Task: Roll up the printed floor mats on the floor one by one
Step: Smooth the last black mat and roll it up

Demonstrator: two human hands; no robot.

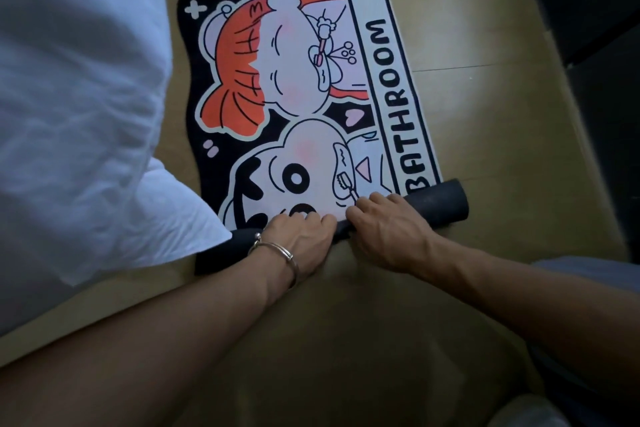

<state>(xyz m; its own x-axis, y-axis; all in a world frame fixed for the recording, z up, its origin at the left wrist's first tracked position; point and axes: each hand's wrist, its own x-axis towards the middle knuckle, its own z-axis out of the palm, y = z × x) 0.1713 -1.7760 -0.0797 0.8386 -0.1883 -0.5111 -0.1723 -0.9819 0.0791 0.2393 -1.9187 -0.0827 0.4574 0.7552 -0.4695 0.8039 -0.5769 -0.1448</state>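
Observation:
A printed floor mat (294, 73) with cartoon figures and the word BATHROOM lies flat on the tan floor, stretching away from me. Its near end is curled into a dark roll (440, 201) with the black backing outside. My left hand (298, 239), with a silver bangle on the wrist, presses down on the left-middle of the roll. My right hand (388, 225) grips the roll just beside it, fingers curled over the top onto the printed side. The roll's left end is partly hidden under a white sleeve.
A white sleeve or shirt (79, 97) fills the left side of the view. Dark furniture (595, 10) stands at the far right. Bare tan floor (346, 340) lies between me and the roll.

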